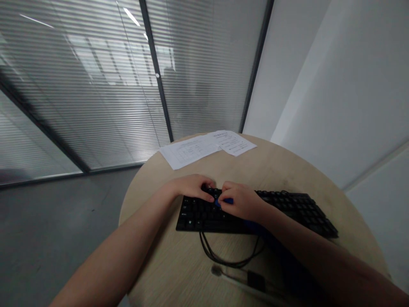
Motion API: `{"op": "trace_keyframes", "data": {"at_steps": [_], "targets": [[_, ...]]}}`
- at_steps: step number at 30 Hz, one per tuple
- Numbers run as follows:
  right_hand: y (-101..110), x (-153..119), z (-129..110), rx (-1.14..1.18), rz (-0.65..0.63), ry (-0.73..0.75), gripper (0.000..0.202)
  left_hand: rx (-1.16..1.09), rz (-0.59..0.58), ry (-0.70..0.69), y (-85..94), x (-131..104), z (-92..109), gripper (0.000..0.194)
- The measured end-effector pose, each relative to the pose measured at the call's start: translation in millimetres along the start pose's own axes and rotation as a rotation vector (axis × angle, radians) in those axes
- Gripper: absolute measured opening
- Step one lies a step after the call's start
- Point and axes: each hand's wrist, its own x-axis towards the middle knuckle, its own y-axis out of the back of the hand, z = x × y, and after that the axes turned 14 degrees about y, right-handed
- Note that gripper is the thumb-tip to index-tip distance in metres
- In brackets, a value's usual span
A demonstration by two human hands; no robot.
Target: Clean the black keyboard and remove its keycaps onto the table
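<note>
A black keyboard [204, 215] lies on the round wooden table, its keys facing up. My left hand [195, 186] rests at the keyboard's upper left part, thumb and fingers apart, with nothing seen between them. Close beside it, my right hand [238, 199] has its fingers closed on a small blue object [228, 201] over the keys; its exact kind is too small to tell. A black cable [212, 256] loops out below the keyboard's front edge.
Printed papers [191, 152] lie at the table's far side. Near the front edge of the table [172, 273] are a brush [234, 280] with a dark round tip and a small black object [256, 281]. Blinds on glass panels and a white wall stand behind.
</note>
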Motion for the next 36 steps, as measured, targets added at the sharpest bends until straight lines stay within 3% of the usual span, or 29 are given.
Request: {"op": "trace_keyframes", "data": {"at_steps": [29,36], "targets": [[33,-6,12,0.009,-0.232,0.090,0.015,0.021,-0.009,0.019,0.9,-1,2,0.040],[29,-5,8,-0.027,-0.236,0.064,0.016,0.012,-0.009,0.022,1.3,-2,4,0.040]]}}
